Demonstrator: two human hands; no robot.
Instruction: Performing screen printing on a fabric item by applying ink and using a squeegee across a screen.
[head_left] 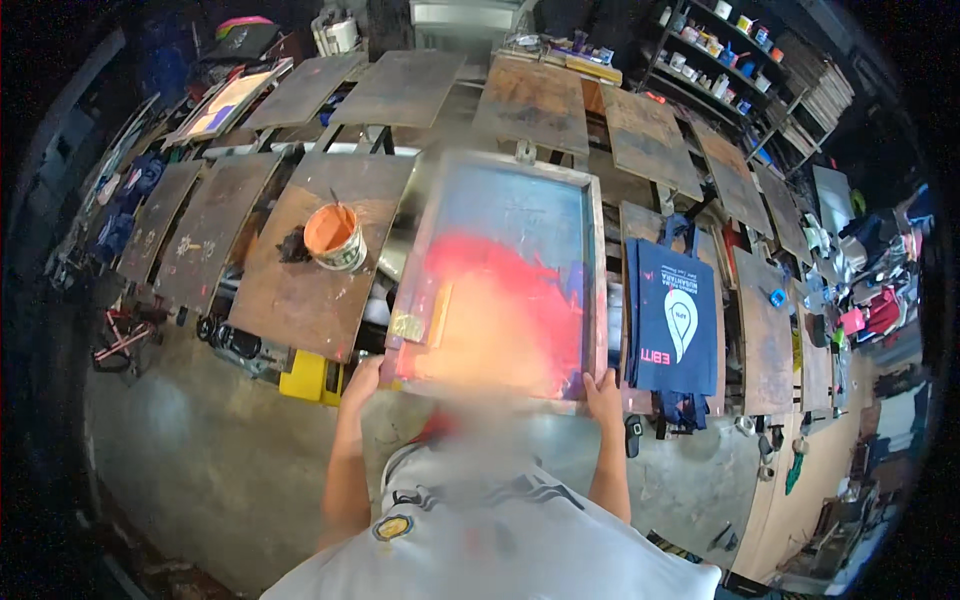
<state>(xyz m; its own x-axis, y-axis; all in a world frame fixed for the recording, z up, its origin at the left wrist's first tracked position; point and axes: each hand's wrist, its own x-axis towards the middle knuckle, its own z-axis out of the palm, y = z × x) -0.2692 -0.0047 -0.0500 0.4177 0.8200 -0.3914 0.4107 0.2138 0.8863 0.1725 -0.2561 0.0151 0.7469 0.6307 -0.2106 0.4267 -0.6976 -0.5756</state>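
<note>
A screen printing frame (598,260) lies in front of me, its mesh smeared with red and orange ink over a blue-grey area. My left hand (363,380) is closed on its near left corner. At the near right corner my right hand (603,393) grips the wooden edge. A squeegee (440,315) with a yellowish strip rests on the mesh, close to the left side. To the right of the frame lies a dark blue tote bag (647,300) with white and pink print, apparently on top of others. What is under the frame is hidden.
Left of the frame, a tub of orange ink (350,253) with a stick in it stands on a brown board (300,290). More boards (530,105) run in rows ahead. A shelf of containers (715,60) stands far right. A yellow container (310,378) sits low at left.
</note>
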